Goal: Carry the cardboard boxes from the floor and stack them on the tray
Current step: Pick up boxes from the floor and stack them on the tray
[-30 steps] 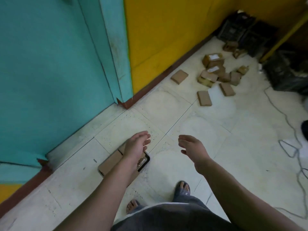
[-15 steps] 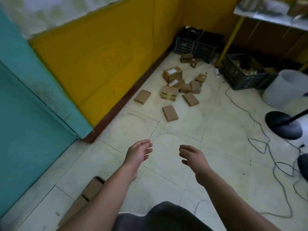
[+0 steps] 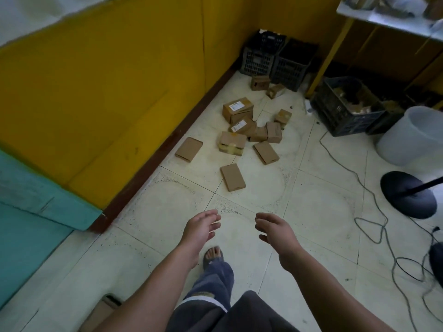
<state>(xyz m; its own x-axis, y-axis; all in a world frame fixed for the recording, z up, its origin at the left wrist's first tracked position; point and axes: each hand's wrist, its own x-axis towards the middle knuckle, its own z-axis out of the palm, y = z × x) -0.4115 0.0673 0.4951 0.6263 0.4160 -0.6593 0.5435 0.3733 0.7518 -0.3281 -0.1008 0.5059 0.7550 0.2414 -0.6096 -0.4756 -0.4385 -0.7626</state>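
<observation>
Several brown cardboard boxes lie scattered on the tiled floor by the yellow wall. The nearest is a flat box [image 3: 233, 177]; others include a flat box by the skirting [image 3: 189, 149], a taped box [image 3: 232, 143] and a labelled box [image 3: 237, 109]. My left hand [image 3: 201, 229] and my right hand [image 3: 275, 229] are held out in front of me, fingers relaxed, holding nothing, well short of the boxes. A cardboard edge on a dark tray corner [image 3: 108, 304] shows at the bottom left, mostly hidden by my left arm.
Black crates [image 3: 275, 59] stand in the far corner, another crate [image 3: 345, 107] under a yellow-legged shelf. A white bucket [image 3: 412, 135], a black fan base [image 3: 407, 194] and loose cables [image 3: 374, 226] lie at the right. A teal door frame [image 3: 36, 195] is at the left.
The view has swung away from the tray and forward toward the pile of boxes. Both hands stay empty; my foot has stepped forward.
</observation>
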